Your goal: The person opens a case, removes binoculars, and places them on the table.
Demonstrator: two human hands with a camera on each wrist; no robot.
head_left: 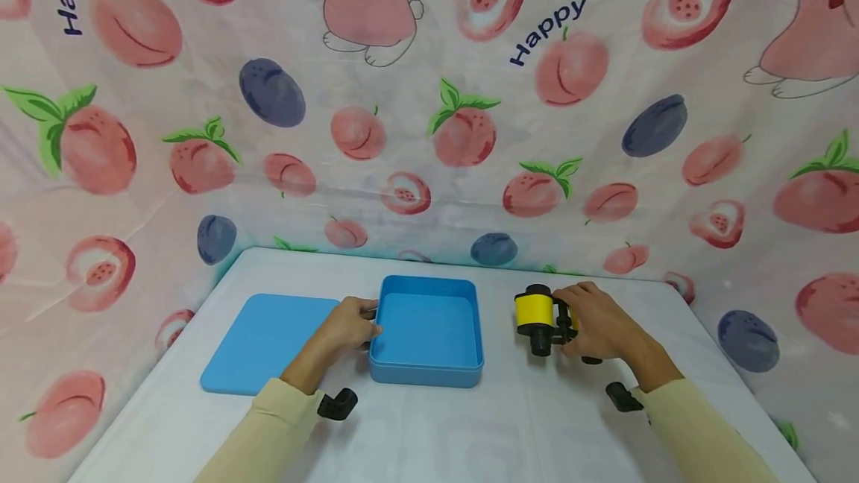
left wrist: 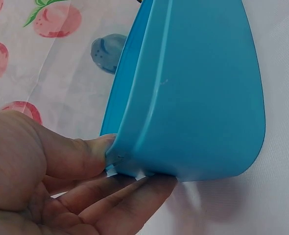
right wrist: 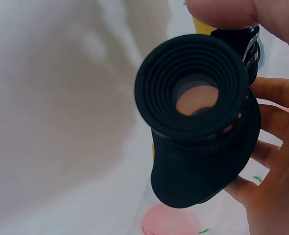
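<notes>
The left hand (head_left: 345, 326) is set against the left wall of an open blue box (head_left: 427, 334); in the left wrist view the thumb (left wrist: 88, 155) is pressed to the wall's outer face while the fingers (left wrist: 130, 196) lie extended under its lower edge, so the wall is lightly pinched. The right hand (head_left: 597, 319) is closed around a yellow-and-black binocular toy (head_left: 542, 317), with the thumb above and the fingers curled behind the black body; in the right wrist view a ribbed black eyecup (right wrist: 192, 88) is turned toward the camera. The toy is located just inward of the right hand, near the box's right wall but apart from it, and whether it rests on the tabletop (head_left: 510, 423) cannot be told. A flat blue lid (head_left: 268, 341) lies on the tabletop just outward of the left hand. The tabletop is bounded behind and to both sides by a fruit-printed cloth (head_left: 429, 133).
</notes>
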